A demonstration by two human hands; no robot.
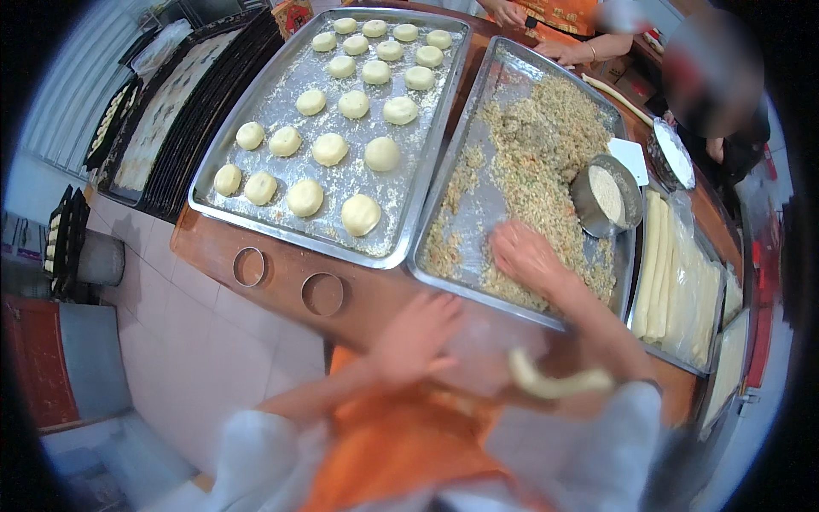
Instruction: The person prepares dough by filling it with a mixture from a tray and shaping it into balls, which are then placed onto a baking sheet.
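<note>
My right hand [531, 258] is in a metal tray [478, 213] of crumbly filling [546, 175], its fingers curled down into the loose filling; the fingertips are partly hidden. Flat and slightly blurred, my left hand [418, 337] hovers over or rests on the near table edge, fingers stretched out and thumb apart. No object shows in it. A bent strip of pale dough [554, 382] lies on the table close to me, below my right forearm. In the filling tray stands a round metal pot [627, 205] holding pale grainy stuff, beside a white scraper [629, 158].
A big tray [256, 224] of round dough cakes [329, 149] stands left, with two metal rings [250, 266] nearby. Dough strips [653, 264] under plastic lie right. A bowl [674, 154] and a co-worker's hands [563, 49] are at the far side. Dark baking trays [196, 111] stand far left.
</note>
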